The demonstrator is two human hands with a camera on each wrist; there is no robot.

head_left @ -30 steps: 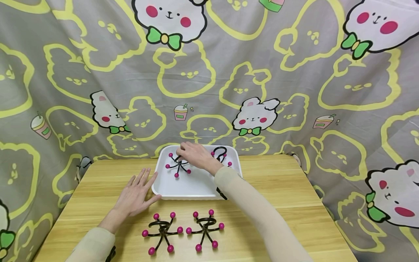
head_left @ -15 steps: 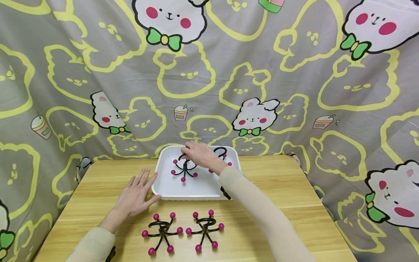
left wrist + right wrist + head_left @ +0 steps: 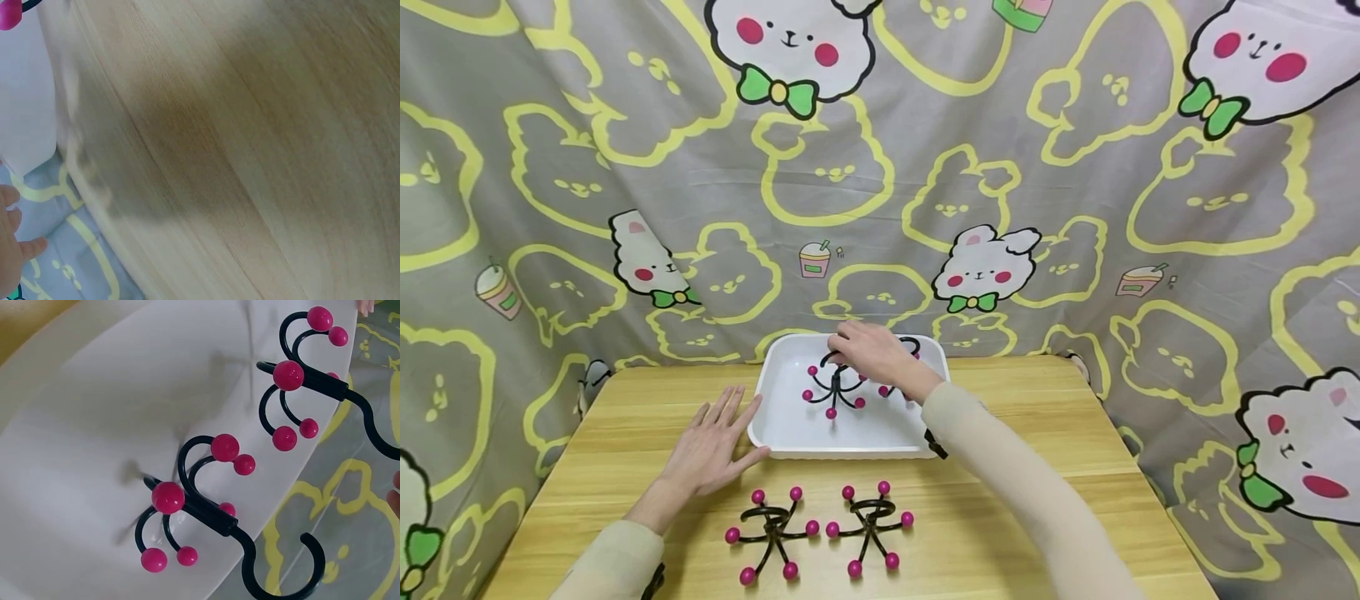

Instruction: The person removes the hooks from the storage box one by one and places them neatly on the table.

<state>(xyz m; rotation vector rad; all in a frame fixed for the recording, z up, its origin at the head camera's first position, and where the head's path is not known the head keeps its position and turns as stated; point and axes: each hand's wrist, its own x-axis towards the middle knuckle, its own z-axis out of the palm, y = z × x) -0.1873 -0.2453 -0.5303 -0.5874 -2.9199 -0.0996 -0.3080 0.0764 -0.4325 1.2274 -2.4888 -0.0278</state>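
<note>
My right hand (image 3: 871, 350) grips the hooked top of a black multi-arm hook hanger (image 3: 836, 382) with pink ball tips. It hangs upright over the white tray (image 3: 790, 438); in the right wrist view the same hanger (image 3: 322, 382) shows its stem running towards my fingertips. Beside it, a second such hanger (image 3: 212, 515) is in the tray, partly hidden by my hand in the head view. My left hand (image 3: 707, 450) lies flat with spread fingers at the tray's left front corner, thumb and forefinger against or very near its rim.
Two similar hangers, one on the left (image 3: 772, 530) and one on the right (image 3: 870, 527), lie on the wooden table (image 3: 1022, 467) in front of the tray. A patterned grey curtain (image 3: 865, 183) hangs close behind the tray and along both sides.
My right hand has shifted right with the held hanger, from the tray's left part towards its middle. The left hand and the two hangers on the table have stayed put.
</note>
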